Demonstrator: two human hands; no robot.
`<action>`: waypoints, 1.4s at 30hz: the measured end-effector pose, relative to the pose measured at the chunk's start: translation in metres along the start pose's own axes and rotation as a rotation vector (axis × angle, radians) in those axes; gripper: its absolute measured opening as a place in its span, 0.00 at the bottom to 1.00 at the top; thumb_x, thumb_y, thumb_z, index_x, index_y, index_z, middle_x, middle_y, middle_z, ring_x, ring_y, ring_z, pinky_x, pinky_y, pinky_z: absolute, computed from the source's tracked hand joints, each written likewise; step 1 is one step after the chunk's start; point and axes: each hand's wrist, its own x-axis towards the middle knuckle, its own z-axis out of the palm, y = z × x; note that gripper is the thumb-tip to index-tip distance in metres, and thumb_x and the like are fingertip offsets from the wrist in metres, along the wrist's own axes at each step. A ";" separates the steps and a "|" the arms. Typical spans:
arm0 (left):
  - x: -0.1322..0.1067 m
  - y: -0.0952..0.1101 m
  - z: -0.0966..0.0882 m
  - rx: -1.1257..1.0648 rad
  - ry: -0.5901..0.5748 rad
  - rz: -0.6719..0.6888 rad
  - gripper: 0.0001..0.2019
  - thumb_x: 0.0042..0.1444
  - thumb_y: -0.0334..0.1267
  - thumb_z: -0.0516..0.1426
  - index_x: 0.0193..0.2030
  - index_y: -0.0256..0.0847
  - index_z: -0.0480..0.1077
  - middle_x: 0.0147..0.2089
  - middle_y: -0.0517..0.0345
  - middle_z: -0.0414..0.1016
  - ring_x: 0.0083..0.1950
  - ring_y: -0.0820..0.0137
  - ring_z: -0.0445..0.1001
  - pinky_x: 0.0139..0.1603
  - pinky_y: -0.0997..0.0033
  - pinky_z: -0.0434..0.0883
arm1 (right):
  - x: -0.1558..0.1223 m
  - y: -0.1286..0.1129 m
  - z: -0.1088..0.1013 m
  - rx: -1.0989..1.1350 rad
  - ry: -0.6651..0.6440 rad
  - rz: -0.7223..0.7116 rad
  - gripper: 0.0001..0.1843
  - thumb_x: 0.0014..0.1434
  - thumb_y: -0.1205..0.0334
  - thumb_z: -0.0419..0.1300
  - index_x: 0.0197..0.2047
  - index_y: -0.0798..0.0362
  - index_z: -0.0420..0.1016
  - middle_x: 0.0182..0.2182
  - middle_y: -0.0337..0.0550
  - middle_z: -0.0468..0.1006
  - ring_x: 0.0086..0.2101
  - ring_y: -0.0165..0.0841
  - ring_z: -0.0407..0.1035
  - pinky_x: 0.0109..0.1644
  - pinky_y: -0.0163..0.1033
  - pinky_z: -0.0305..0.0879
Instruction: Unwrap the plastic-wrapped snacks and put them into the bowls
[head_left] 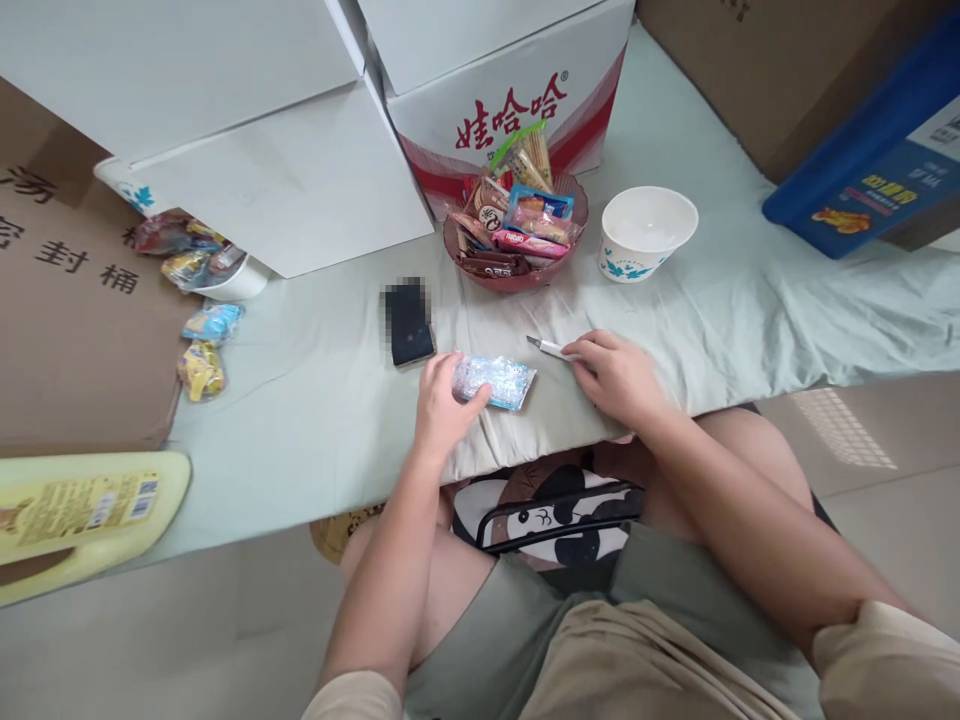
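My left hand grips the left end of a shiny blue-and-silver snack packet, which lies near the front edge of the cloth-covered table. To its right, my right hand is closed around a white utility knife. The knife's grey blade end points left, a short way above the packet and apart from it. A dark phone lies just behind my left hand. Beyond the packet stands a pink glass bowl heaped with wrapped snacks.
A white paper bowl stands right of the snack bowl. White cartons rise behind. At left are a tipped paper cup, several wrapped snacks and a yellow jug. A blue box is at the right.
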 end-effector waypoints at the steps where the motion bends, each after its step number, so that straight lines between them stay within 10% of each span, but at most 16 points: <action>1: 0.000 0.001 -0.001 -0.008 -0.004 0.005 0.19 0.54 0.41 0.63 0.51 0.40 0.71 0.55 0.46 0.72 0.60 0.58 0.72 0.64 0.56 0.69 | 0.001 -0.002 0.002 -0.019 0.017 -0.006 0.14 0.65 0.63 0.53 0.46 0.51 0.81 0.44 0.49 0.80 0.41 0.43 0.73 0.44 0.47 0.68; 13: 0.000 0.002 -0.010 -0.181 -0.062 -0.098 0.11 0.63 0.44 0.54 0.35 0.41 0.72 0.30 0.59 0.77 0.31 0.70 0.75 0.36 0.70 0.71 | -0.009 -0.026 0.021 0.191 -0.101 -0.257 0.15 0.63 0.67 0.54 0.51 0.53 0.77 0.50 0.51 0.79 0.48 0.44 0.73 0.54 0.52 0.69; 31: 0.000 0.001 -0.006 -0.177 -0.095 -0.038 0.10 0.62 0.43 0.54 0.35 0.41 0.73 0.38 0.55 0.78 0.40 0.68 0.76 0.42 0.69 0.73 | -0.006 -0.026 0.023 0.196 -0.129 -0.228 0.16 0.63 0.67 0.54 0.51 0.52 0.77 0.51 0.51 0.78 0.49 0.44 0.72 0.55 0.52 0.67; 38: 0.005 0.000 -0.003 -0.310 -0.034 -0.213 0.12 0.58 0.48 0.55 0.34 0.41 0.71 0.29 0.60 0.73 0.30 0.70 0.71 0.33 0.71 0.69 | -0.007 -0.026 0.020 0.222 -0.146 -0.238 0.25 0.62 0.73 0.51 0.60 0.49 0.72 0.61 0.49 0.73 0.57 0.44 0.68 0.56 0.51 0.65; 42: 0.008 -0.004 -0.002 -0.414 0.060 -0.257 0.11 0.58 0.47 0.56 0.32 0.41 0.69 0.29 0.60 0.72 0.32 0.71 0.70 0.34 0.73 0.68 | -0.006 -0.027 0.019 0.254 -0.159 -0.253 0.26 0.60 0.75 0.50 0.59 0.51 0.73 0.51 0.50 0.79 0.53 0.43 0.69 0.54 0.51 0.64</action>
